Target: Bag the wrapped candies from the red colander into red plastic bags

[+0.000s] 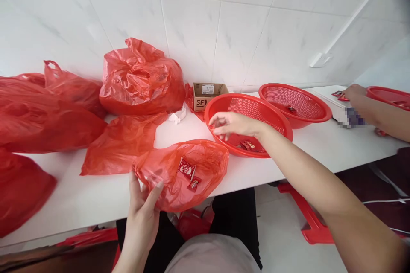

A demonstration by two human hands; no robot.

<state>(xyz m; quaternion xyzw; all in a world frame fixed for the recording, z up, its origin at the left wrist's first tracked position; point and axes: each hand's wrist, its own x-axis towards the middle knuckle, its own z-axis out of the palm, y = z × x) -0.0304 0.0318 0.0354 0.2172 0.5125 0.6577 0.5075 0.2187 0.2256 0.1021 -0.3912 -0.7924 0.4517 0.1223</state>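
My left hand (144, 200) grips the near-left edge of a thin red plastic bag (169, 187), thumb on the outside. The bag lies with its mouth spread, and two small red packets (188, 172) show inside it. Over the left rim of a red perforated basket (285, 136) hangs my right hand (232, 123), its fingers loosely curled and apart, with nothing visible in them. A few red packets (248, 145) lie at the bottom of that basket.
Bulging red bags (141, 81) stand along the wall and at the left. A flat red bag (118, 145), crumpled white paper (178, 115) and a cardboard box (208, 94) lie nearby. A second basket (296, 102) stands right; beyond, another person's arm (378, 108) reaches in.
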